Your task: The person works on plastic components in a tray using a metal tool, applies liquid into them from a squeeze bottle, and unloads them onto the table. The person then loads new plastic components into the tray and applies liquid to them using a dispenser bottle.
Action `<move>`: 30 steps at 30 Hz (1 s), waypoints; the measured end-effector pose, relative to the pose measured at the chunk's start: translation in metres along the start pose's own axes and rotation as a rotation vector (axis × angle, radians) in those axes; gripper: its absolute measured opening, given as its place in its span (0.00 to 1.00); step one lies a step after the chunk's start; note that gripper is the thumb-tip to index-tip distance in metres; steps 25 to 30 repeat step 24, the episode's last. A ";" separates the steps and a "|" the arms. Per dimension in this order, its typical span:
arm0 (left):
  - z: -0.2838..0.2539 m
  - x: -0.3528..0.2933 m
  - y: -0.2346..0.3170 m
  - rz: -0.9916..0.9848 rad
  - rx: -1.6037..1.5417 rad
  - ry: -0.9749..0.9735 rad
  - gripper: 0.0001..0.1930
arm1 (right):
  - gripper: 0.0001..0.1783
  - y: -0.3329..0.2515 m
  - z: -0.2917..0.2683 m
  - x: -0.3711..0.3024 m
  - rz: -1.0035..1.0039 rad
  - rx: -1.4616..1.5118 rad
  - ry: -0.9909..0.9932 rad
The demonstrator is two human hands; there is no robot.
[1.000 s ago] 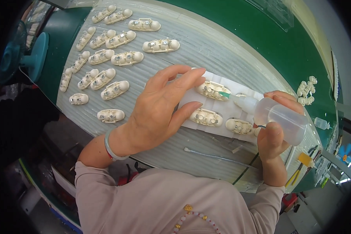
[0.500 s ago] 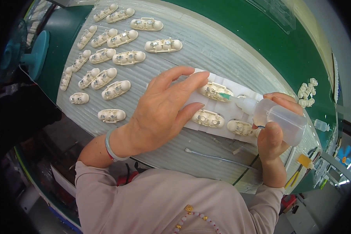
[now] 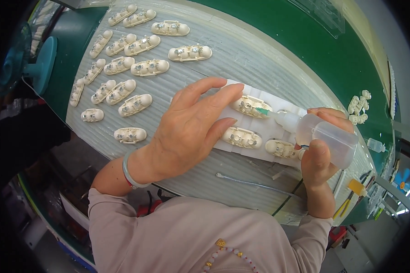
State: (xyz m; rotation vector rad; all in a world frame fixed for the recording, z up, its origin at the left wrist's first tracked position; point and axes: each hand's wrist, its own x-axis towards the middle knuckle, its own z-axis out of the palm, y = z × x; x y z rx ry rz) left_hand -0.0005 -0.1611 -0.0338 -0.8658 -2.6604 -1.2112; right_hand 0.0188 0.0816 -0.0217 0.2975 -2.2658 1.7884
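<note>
My right hand [image 3: 321, 150] grips a translucent plastic squeeze bottle [image 3: 330, 143], tipped over with its nozzle toward the left. A green-hubbed dispensing needle [image 3: 262, 110] on the nozzle reaches over a cream oval part [image 3: 252, 106]; whether its tip touches the part is too small to tell. That part lies on a white board [image 3: 292, 107] beside other cream parts, such as a lower one [image 3: 242, 137] and one by the bottle [image 3: 280, 148]. My left hand [image 3: 191, 127] hovers over or rests on the board's left end, fingers and thumb apart, holding nothing.
Several similar cream parts with silvery pieces [image 3: 150, 68] lie across the ribbed mat [image 3: 200, 77] at left. A clear tube [image 3: 255, 184] lies in front of the board. At right are yellow-handled pliers [image 3: 344, 207], a small bottle [image 3: 376, 145] and small cream pieces [image 3: 359, 108].
Both hands, the bottle and the needle stay almost in place. My left fingertips have shifted very slightly.
</note>
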 end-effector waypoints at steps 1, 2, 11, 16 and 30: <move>0.000 0.000 0.000 0.003 0.002 0.004 0.27 | 0.25 0.000 0.000 0.001 -0.009 -0.012 -0.012; 0.000 0.000 -0.001 0.006 0.003 0.008 0.27 | 0.25 0.000 0.000 0.001 -0.017 -0.024 -0.024; -0.001 0.000 0.002 0.011 0.014 0.018 0.24 | 0.31 -0.006 -0.029 0.006 -0.125 -0.232 0.029; -0.002 0.001 0.002 0.029 0.010 0.010 0.23 | 0.33 -0.008 -0.026 -0.014 0.015 -0.157 0.095; -0.003 0.001 0.001 0.033 0.022 -0.002 0.23 | 0.31 0.002 -0.021 -0.014 -0.175 -0.188 0.004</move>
